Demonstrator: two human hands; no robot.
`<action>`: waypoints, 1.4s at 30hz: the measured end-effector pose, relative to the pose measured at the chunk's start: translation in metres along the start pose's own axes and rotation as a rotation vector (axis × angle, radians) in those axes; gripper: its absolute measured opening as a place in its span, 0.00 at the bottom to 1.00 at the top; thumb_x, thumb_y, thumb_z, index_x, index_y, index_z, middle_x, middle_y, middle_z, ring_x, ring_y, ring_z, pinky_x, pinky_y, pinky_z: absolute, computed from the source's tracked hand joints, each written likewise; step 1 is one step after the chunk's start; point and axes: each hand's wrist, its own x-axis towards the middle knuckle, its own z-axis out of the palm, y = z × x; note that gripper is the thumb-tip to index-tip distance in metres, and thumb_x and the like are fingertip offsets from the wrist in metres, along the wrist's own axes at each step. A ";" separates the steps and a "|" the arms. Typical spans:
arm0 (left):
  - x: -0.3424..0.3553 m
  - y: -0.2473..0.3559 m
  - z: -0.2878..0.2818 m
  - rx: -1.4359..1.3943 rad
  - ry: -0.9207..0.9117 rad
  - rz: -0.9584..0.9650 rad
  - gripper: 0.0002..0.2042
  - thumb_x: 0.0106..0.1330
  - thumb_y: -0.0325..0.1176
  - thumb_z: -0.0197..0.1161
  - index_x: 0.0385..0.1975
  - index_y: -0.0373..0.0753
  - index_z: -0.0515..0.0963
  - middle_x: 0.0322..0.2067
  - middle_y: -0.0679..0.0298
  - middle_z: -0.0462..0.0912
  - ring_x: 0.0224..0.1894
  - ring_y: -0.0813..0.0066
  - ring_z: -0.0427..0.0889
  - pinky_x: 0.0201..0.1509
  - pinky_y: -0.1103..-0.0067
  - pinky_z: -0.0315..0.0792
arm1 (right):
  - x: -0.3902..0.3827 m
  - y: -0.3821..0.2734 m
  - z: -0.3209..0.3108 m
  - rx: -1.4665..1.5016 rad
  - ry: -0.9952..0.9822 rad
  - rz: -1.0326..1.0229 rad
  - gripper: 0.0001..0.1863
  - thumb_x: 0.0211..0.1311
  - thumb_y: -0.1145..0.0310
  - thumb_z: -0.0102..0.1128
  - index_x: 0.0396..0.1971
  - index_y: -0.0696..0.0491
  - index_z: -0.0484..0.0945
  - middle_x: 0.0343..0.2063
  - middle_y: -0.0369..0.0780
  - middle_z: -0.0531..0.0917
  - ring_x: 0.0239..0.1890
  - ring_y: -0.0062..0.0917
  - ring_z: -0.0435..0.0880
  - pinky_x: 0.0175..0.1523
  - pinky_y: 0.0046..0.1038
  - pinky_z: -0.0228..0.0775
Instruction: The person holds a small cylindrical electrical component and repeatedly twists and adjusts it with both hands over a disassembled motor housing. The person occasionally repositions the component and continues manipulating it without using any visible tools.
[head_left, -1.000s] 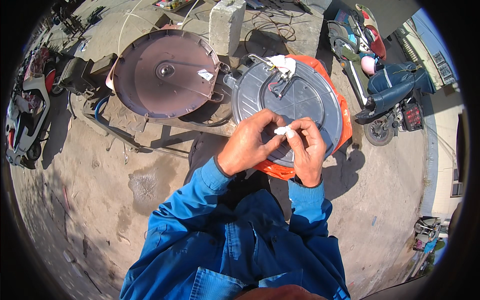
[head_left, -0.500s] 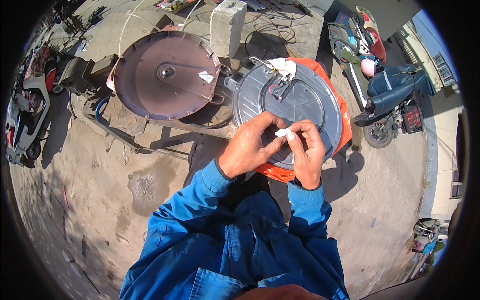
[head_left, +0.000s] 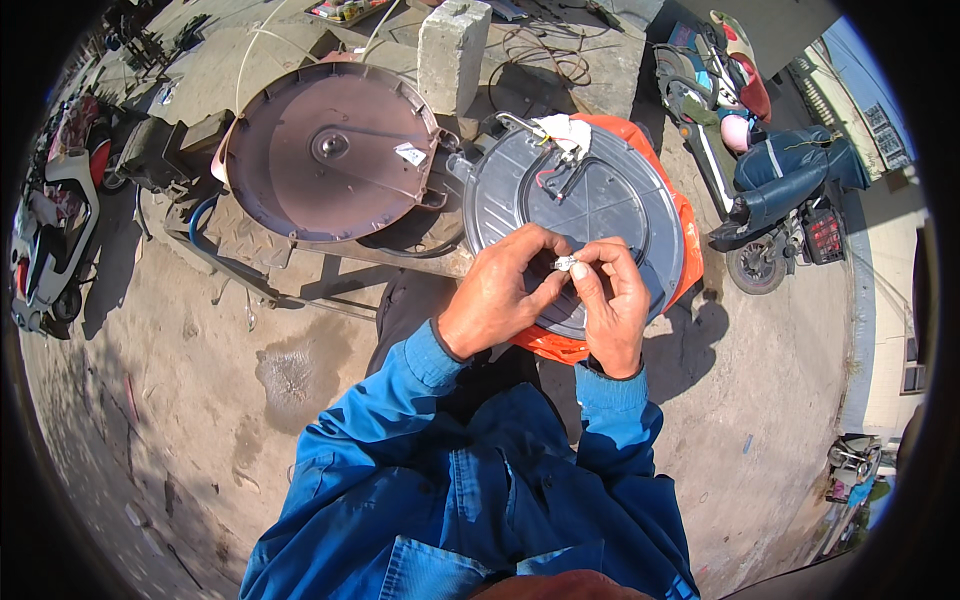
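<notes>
My left hand (head_left: pixel 497 292) and my right hand (head_left: pixel 614 312) meet over the near part of a round grey plastic lid (head_left: pixel 625 195). Thumb and forefinger of each are closed on a small white piece (head_left: pixel 564 264) between them. It is too small to tell its kind, and the fingertips partly cover it. Orange plastic sheeting (head_left: pixel 689 235) shows under the lid along its right and near edges. On the lid's far part lie a crumpled white wad (head_left: pixel 568 134) and thin wires with connectors (head_left: pixel 549 181).
Left of the lid, a large brown round pan (head_left: pixel 285 185) rests on a metal bench (head_left: pixel 245 237). A concrete block (head_left: pixel 452 60) stands behind, beside a coiled cable (head_left: pixel 548 58). Scooters are parked at left (head_left: pixel 58 235) and right (head_left: pixel 765 185). Wet ground (head_left: pixel 295 378) lies near left.
The white piece has turned between my fingers; it looks smaller and shows greyish marks. My hands have barely moved.
</notes>
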 end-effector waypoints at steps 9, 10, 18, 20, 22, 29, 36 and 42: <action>0.000 0.000 0.003 0.036 0.019 0.004 0.14 0.70 0.24 0.75 0.53 0.33 0.84 0.45 0.55 0.89 0.46 0.63 0.92 0.51 0.71 0.85 | 0.000 0.000 -0.001 0.003 0.005 0.021 0.04 0.80 0.75 0.66 0.47 0.59 0.81 0.44 0.36 0.81 0.44 0.19 0.84 0.51 0.25 0.77; 0.000 0.001 0.003 0.037 0.026 0.009 0.14 0.70 0.24 0.75 0.53 0.33 0.84 0.45 0.55 0.89 0.46 0.63 0.92 0.51 0.71 0.85 | 0.000 0.000 -0.001 0.004 0.007 0.025 0.04 0.81 0.75 0.66 0.46 0.59 0.81 0.44 0.36 0.81 0.44 0.19 0.84 0.51 0.25 0.77; -0.001 0.001 0.006 -0.014 0.081 0.044 0.15 0.69 0.21 0.75 0.54 0.34 0.84 0.45 0.57 0.88 0.46 0.64 0.92 0.51 0.72 0.85 | 0.000 0.000 -0.002 -0.007 0.019 0.049 0.05 0.81 0.74 0.66 0.47 0.59 0.81 0.43 0.35 0.82 0.45 0.19 0.83 0.53 0.25 0.77; -0.001 0.001 0.005 0.004 0.061 0.046 0.14 0.69 0.22 0.75 0.54 0.34 0.84 0.45 0.57 0.88 0.46 0.65 0.92 0.51 0.72 0.84 | 0.000 0.000 -0.002 -0.012 0.022 0.043 0.05 0.81 0.74 0.66 0.48 0.59 0.81 0.43 0.35 0.82 0.45 0.18 0.83 0.53 0.25 0.77; -0.001 0.001 0.004 0.006 0.056 0.030 0.14 0.70 0.22 0.75 0.53 0.35 0.84 0.45 0.57 0.88 0.46 0.65 0.92 0.50 0.72 0.84 | 0.000 0.001 -0.002 -0.014 0.022 0.041 0.05 0.81 0.74 0.66 0.48 0.59 0.81 0.43 0.35 0.82 0.45 0.18 0.83 0.53 0.25 0.77; -0.001 0.000 0.004 0.018 0.051 0.038 0.14 0.70 0.22 0.74 0.53 0.34 0.84 0.45 0.56 0.88 0.46 0.63 0.92 0.51 0.72 0.84 | 0.000 0.001 -0.002 -0.025 0.021 0.044 0.05 0.81 0.75 0.65 0.48 0.59 0.81 0.44 0.35 0.82 0.45 0.18 0.83 0.54 0.25 0.77; -0.001 0.001 0.005 0.028 0.054 0.038 0.14 0.69 0.22 0.74 0.54 0.33 0.84 0.44 0.56 0.88 0.45 0.62 0.91 0.51 0.71 0.84 | -0.001 -0.001 -0.001 0.003 0.031 0.079 0.05 0.81 0.75 0.64 0.48 0.60 0.80 0.45 0.36 0.82 0.46 0.18 0.83 0.54 0.25 0.77; 0.001 0.006 0.001 0.032 0.008 0.043 0.17 0.68 0.17 0.69 0.57 0.33 0.82 0.49 0.55 0.86 0.47 0.61 0.90 0.53 0.71 0.84 | -0.001 0.002 -0.002 0.059 0.052 0.108 0.05 0.80 0.76 0.63 0.50 0.58 0.79 0.46 0.35 0.82 0.44 0.16 0.81 0.51 0.24 0.77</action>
